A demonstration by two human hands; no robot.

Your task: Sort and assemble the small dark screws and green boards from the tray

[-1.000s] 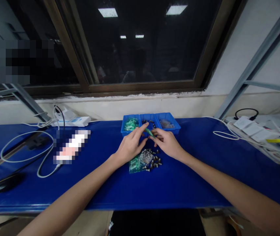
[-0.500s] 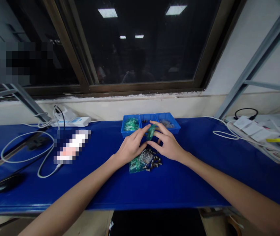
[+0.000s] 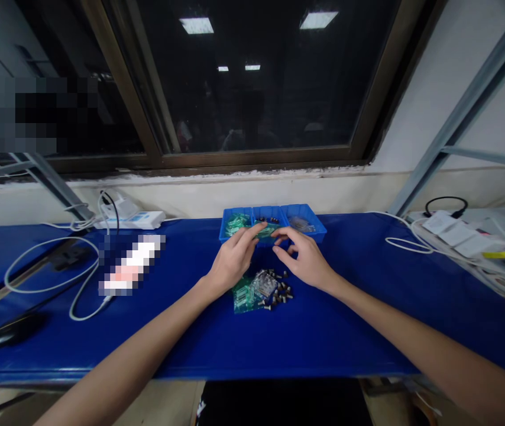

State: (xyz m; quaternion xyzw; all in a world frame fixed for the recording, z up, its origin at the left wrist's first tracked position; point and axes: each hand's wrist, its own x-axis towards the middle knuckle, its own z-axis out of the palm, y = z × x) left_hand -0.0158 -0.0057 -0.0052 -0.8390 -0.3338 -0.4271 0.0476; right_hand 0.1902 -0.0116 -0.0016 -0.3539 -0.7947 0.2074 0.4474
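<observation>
My left hand (image 3: 235,258) reaches to the blue three-compartment tray (image 3: 310,232), its fingertips at the left end of a green translucent part (image 3: 265,232). That part lies over the middle compartment, and I cannot tell whether those fingers grip it. My right hand (image 3: 303,258) hovers at the tray's front edge, fingers apart and holding nothing. Green parts (image 3: 237,223) fill the left compartment, dark metal pieces (image 3: 271,220) the middle, and transparent parts (image 3: 301,223) the right. Below my hands lies a loose pile of green pieces (image 3: 243,294), transparent pieces (image 3: 264,284) and dark screws (image 3: 282,291).
A blue mat (image 3: 345,337) covers the bench. To the left are a power strip (image 3: 130,219), white cable loops (image 3: 48,278), a pixelated object (image 3: 132,264) and a mouse (image 3: 15,330). White cards and cables (image 3: 456,242) lie right, below a dark window (image 3: 252,77).
The green part has gone from upright between my hands to lying lower over the middle compartment. My right hand has drawn back from it and its fingers have spread apart.
</observation>
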